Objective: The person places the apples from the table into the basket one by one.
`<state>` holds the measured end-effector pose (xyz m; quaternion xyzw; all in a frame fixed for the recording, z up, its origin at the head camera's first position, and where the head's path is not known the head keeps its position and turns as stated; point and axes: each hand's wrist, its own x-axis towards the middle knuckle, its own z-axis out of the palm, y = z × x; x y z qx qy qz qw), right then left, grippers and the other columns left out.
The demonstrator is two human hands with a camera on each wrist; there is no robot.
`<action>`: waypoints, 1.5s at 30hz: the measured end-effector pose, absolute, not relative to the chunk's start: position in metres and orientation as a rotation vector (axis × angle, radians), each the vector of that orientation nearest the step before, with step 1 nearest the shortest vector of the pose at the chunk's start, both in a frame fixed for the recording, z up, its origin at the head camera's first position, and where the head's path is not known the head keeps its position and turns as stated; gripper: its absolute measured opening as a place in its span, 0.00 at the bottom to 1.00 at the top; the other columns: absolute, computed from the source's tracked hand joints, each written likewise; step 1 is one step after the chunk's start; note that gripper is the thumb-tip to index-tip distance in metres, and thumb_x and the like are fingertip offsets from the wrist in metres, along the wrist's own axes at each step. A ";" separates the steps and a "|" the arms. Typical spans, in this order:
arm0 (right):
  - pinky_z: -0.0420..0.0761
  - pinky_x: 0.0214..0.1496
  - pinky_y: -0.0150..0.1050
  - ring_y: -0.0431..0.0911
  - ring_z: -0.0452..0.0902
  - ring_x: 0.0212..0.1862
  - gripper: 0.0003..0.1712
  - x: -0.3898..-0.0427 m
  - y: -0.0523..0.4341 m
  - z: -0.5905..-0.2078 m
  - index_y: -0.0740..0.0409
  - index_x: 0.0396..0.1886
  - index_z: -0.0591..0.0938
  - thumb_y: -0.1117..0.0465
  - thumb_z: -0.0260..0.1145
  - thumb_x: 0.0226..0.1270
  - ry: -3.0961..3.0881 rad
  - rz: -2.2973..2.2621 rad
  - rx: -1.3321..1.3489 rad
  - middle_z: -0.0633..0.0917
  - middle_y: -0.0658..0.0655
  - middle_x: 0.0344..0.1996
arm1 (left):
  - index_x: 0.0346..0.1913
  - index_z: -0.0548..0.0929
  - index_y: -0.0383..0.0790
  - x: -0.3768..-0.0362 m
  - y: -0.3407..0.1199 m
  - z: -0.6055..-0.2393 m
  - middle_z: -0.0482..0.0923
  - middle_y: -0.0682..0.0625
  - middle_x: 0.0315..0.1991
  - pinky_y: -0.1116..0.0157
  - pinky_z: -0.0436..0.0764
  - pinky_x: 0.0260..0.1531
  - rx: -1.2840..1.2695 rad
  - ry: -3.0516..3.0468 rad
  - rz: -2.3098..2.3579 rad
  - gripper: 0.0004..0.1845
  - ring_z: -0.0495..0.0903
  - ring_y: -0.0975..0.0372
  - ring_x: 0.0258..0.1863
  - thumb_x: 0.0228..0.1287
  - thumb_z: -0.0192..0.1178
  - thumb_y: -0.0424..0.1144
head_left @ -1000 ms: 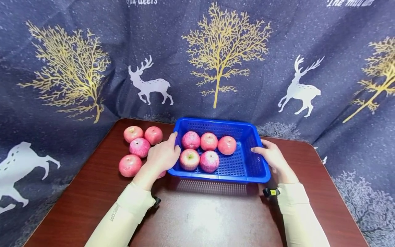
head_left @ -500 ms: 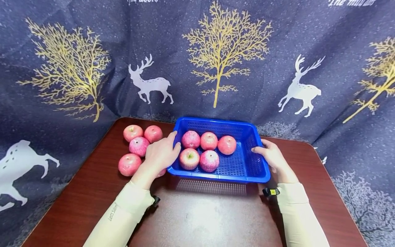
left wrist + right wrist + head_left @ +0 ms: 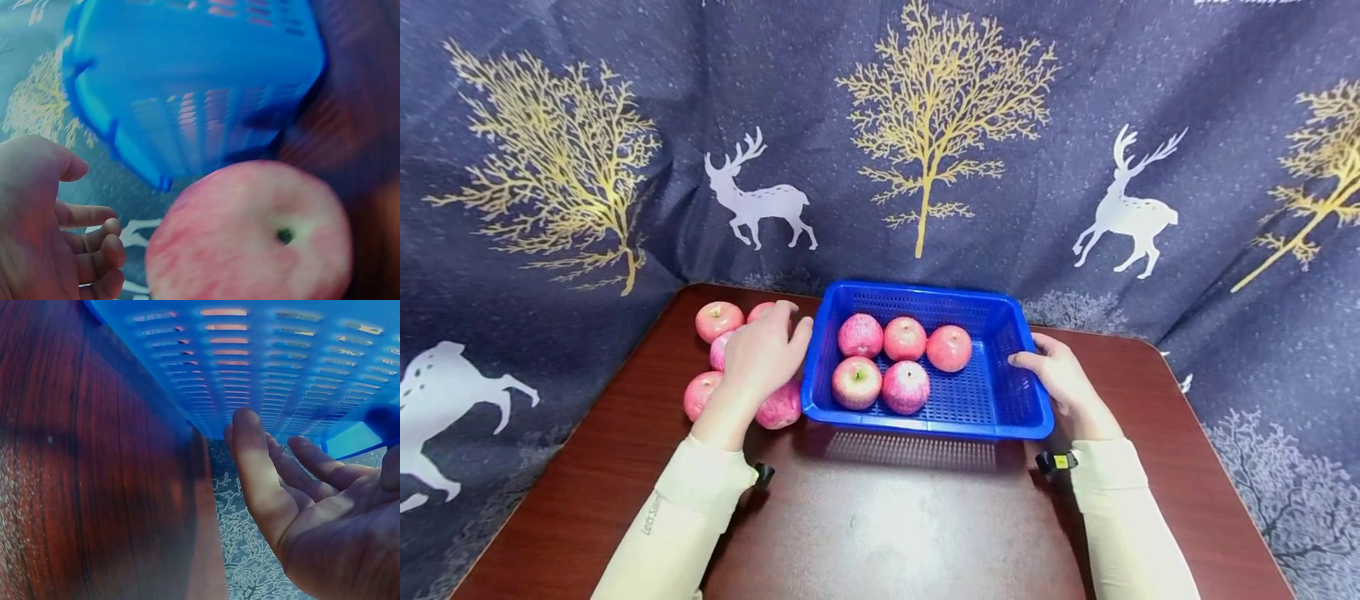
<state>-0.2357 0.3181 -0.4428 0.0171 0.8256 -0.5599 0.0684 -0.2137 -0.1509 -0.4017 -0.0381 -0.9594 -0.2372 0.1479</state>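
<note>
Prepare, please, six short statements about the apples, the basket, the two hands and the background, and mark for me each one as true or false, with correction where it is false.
1. Five apples are inside the blue basket. True.
2. The left hand grips the basket. False: it is apart from the basket, over the apples beside it.
3. The right hand holds the basket's right end. True.
4. Every apple is in the basket. False: other apples lie on the table, left of the basket.
5. In the basket, the far row has three apples and the near row two. True.
6. The cloth behind shows trees only. False: it also shows white deer.
</note>
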 end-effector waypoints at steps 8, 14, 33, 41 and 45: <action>0.93 0.44 0.55 0.55 0.93 0.47 0.35 -0.236 0.318 -0.441 0.68 0.78 0.74 0.58 0.70 0.78 2.462 -1.718 0.045 0.85 0.76 0.62 | 0.69 0.81 0.40 -0.216 -0.179 -0.396 0.78 0.33 0.57 0.32 0.81 0.46 -0.037 -2.736 -0.719 0.27 0.79 0.35 0.57 0.82 0.51 0.56; 0.93 0.44 0.54 0.54 0.92 0.45 0.34 -0.236 0.315 -0.441 0.68 0.77 0.75 0.59 0.70 0.77 2.454 -1.732 0.063 0.85 0.76 0.62 | 0.76 0.75 0.39 -0.220 -0.200 -0.394 0.73 0.29 0.62 0.29 0.79 0.49 -0.026 -2.791 -0.692 0.31 0.73 0.32 0.63 0.81 0.51 0.54; 0.92 0.49 0.57 0.59 0.92 0.50 0.35 -0.236 0.320 -0.443 0.67 0.78 0.74 0.56 0.69 0.78 2.453 -1.716 0.070 0.83 0.77 0.66 | 0.80 0.72 0.41 -0.247 -0.267 -0.385 0.68 0.26 0.70 0.26 0.74 0.57 0.007 -2.941 -0.582 0.35 0.70 0.27 0.67 0.81 0.51 0.57; 0.93 0.47 0.54 0.56 0.93 0.48 0.34 -0.236 0.319 -0.444 0.68 0.77 0.75 0.57 0.70 0.78 2.464 -1.718 0.061 0.85 0.75 0.63 | 0.79 0.72 0.40 -0.262 -0.281 -0.397 0.66 0.25 0.69 0.27 0.73 0.55 -0.003 -2.989 -0.577 0.34 0.69 0.27 0.66 0.80 0.52 0.56; 0.93 0.46 0.53 0.55 0.93 0.47 0.33 -0.235 0.318 -0.444 0.68 0.76 0.75 0.57 0.70 0.78 2.465 -1.732 0.059 0.86 0.75 0.62 | 0.82 0.70 0.40 -0.269 -0.288 -0.402 0.64 0.23 0.70 0.26 0.74 0.54 -0.020 -3.026 -0.560 0.37 0.71 0.24 0.63 0.80 0.53 0.58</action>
